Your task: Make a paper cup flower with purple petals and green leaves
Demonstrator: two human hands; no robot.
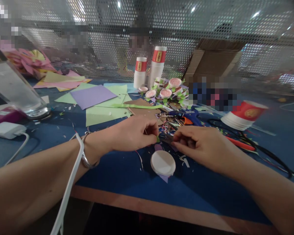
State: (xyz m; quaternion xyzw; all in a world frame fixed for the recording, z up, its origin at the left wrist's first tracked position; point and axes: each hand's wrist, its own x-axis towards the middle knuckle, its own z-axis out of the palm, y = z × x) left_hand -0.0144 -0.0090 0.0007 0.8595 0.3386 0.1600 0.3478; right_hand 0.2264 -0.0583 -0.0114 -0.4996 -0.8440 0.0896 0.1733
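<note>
My left hand (pixel 139 133) is pinched shut at the middle of the table, with a small green paper piece (pixel 158 139) at its fingertips. Across from it, my right hand (pixel 198 142) is closed, thumb against fingers, on something dark and thin that I cannot make out. Just below both hands lies a round white paper cup bottom (pixel 163 162), with purple paper showing from under its near and far edges. White paper scraps (pixel 184 161) lie to its right.
Behind my hands are a blue glue gun (pixel 192 117), a pile of decorated cup bottoms (pixel 166 94) and stacked paper cups (pixel 157 67). Coloured paper (pixel 94 96) and a tilted-looking glass (pixel 22 88) are left. Rightward are a red-white cup (pixel 245 115) and a black cable (pixel 267 148).
</note>
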